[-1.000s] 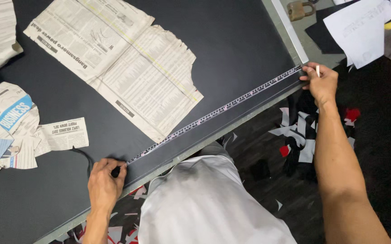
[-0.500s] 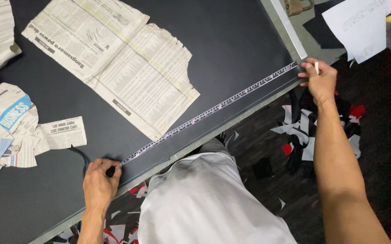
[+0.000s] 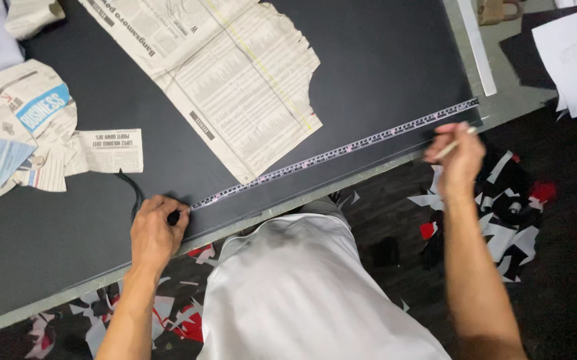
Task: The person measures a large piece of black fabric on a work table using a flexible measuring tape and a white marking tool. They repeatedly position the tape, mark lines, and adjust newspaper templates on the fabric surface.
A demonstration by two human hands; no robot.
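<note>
Here a tape measure (image 3: 335,152) is stretched along dark fabric (image 3: 382,60), pinned by the left hand's (image 3: 155,230) curled fingers; chalk (image 3: 454,141) is pinched by the right hand (image 3: 458,153), no line seen drawn.

light: even, soft | shadows: faint | blur: right hand (image 3: 457,152) motion-smeared

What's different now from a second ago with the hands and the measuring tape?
The right hand, with a thin white stick pinched in its fingers, has come off the far end of the measuring tape and now sits just below it, blurred. The left hand still pins the near end on the dark cloth. The tape stays stretched along the edge, and the newspaper pattern lies as before.
</note>
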